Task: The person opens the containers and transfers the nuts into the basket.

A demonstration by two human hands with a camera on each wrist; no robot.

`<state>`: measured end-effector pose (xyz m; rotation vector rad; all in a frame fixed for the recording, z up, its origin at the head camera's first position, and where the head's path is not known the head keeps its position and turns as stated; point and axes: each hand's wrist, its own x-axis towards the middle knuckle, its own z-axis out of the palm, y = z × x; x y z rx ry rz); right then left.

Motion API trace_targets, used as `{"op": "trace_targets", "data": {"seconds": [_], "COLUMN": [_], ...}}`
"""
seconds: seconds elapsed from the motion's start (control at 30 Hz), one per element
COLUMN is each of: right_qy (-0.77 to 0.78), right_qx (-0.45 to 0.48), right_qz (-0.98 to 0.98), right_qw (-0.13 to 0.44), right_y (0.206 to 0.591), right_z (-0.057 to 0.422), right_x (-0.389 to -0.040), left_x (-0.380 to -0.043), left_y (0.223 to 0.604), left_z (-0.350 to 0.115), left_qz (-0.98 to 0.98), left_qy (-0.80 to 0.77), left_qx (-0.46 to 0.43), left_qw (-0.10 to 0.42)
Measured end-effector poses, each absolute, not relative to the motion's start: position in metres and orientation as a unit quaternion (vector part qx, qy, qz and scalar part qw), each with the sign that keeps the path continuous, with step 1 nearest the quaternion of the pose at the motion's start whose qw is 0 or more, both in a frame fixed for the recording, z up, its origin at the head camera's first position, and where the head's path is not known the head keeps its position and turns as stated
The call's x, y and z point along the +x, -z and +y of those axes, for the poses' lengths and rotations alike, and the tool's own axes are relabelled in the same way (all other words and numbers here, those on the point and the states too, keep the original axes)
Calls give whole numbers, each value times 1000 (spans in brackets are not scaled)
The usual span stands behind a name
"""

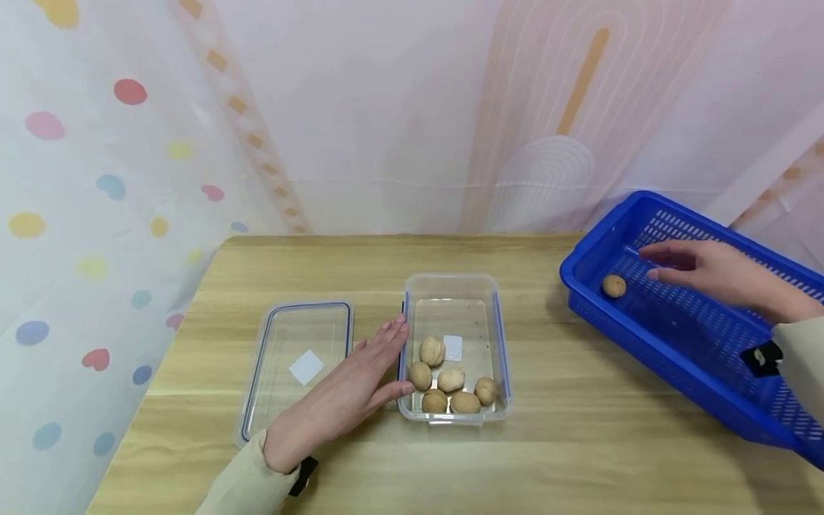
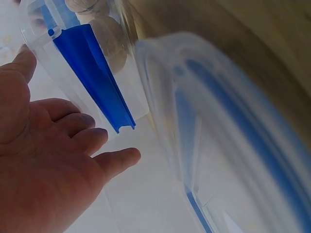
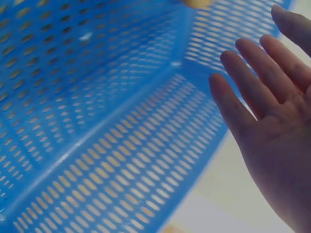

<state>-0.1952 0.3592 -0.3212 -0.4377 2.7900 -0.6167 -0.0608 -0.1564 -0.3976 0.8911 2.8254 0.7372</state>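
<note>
A clear plastic box (image 1: 453, 286) with blue side clips stands mid-table, several walnuts (image 1: 465, 403) gathered at its near end. My left hand (image 1: 347, 383) rests against the box's left side, fingers straight; the left wrist view shows the palm (image 2: 43, 160) beside a blue clip (image 2: 95, 77). Over the blue basket (image 1: 599, 315) at the right hangs my right hand (image 1: 714, 275), nothing in its fingers. One walnut (image 1: 614, 286) lies in the basket's left end, just left of those fingertips. In the right wrist view, the hand (image 3: 277, 107) shows spread fingers by the basket wall (image 3: 121, 160).
A clear lid (image 1: 283, 343) with a blue seal lies left of the box, partly under the left forearm. A patterned cloth (image 1: 386, 107) hangs behind the wooden table (image 1: 534, 465). White labels stick to the lid and the box floor.
</note>
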Motion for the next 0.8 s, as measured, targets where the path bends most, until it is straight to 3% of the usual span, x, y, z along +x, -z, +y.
{"op": "trace_targets", "data": {"seconds": [0.57, 0.8], "right_qy": [291, 317], "right_qx": [-125, -134], "right_qz": [948, 937], "right_qw": [-31, -56], "right_y": [280, 277], "right_z": [343, 332], "right_x": [-147, -128], "left_x": [-61, -61], "left_y": [398, 398], "left_z": [-154, -152], "left_qz": [923, 925], "left_qy": [-251, -248], "left_qx": [287, 282], "left_qw": [56, 57]}}
